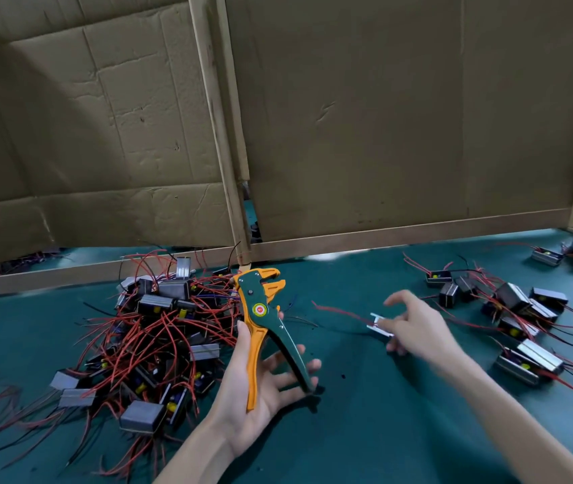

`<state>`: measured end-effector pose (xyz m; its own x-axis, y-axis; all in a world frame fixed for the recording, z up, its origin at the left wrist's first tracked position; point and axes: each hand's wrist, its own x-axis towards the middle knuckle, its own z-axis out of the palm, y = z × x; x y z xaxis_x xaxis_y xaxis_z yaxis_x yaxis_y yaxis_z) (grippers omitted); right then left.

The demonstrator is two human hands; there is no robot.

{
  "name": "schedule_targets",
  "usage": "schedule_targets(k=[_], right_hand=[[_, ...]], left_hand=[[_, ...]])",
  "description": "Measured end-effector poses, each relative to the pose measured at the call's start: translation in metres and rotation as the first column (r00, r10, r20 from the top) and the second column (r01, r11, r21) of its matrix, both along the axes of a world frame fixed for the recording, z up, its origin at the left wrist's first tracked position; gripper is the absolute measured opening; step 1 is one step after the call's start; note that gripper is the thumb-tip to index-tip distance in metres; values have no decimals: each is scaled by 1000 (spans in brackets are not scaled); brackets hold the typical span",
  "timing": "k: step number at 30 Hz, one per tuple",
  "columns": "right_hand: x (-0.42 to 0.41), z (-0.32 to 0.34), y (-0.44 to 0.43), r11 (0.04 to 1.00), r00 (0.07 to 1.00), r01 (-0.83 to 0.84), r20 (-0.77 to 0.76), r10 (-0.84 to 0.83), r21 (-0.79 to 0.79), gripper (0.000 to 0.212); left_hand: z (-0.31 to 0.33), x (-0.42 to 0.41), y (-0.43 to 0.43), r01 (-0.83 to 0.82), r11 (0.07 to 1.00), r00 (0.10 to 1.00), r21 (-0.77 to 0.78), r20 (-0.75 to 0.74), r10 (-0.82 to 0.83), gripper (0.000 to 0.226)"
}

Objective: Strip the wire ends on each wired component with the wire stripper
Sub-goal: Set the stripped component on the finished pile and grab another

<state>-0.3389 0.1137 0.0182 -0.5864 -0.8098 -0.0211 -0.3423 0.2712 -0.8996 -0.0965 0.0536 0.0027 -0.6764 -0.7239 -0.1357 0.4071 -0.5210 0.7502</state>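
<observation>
From the head camera, the left hand point(271, 375) lies palm up and holds the wire stripper point(266, 319) upright. The thumb runs along the orange handle and the fingers point(307, 365) curl loosely behind the green one. The stripper's jaws stand open and nothing is in them.

The right hand point(418, 330), blurred, pinches a small component point(379, 324) just above the green worktop point(365, 431). Its red wire point(334, 310) trails left toward the stripper but stays clear of it.

A tangled pile point(159, 330) of wired components sits just left of the stripper, and a looser group point(522, 316) is spread out to the right. Cardboard panels point(383, 117) stand behind.

The likeliest trouble is the slack hold on the stripper, since the tool could tip or twist as the handles are squeezed. The light pinch on the component could also slip, so the wire end enters the jaws crooked or too deep and gets nicked or cut short. The loose wire may also snag in the pile's tangle. With two heaps this near, done and undone parts could get mixed.
</observation>
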Motion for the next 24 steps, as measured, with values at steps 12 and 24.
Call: schedule_targets(k=[12,24], right_hand=[[9,3,5,913,890,-407,-242,387,-34,17],[11,-11,-2,854,631,-517,-648,427,59,6]], left_hand=[[-6,-5,1,53,998,997,-23,63,-52,68],[-9,-6,4,64,991,995,-115,87,-54,64]])
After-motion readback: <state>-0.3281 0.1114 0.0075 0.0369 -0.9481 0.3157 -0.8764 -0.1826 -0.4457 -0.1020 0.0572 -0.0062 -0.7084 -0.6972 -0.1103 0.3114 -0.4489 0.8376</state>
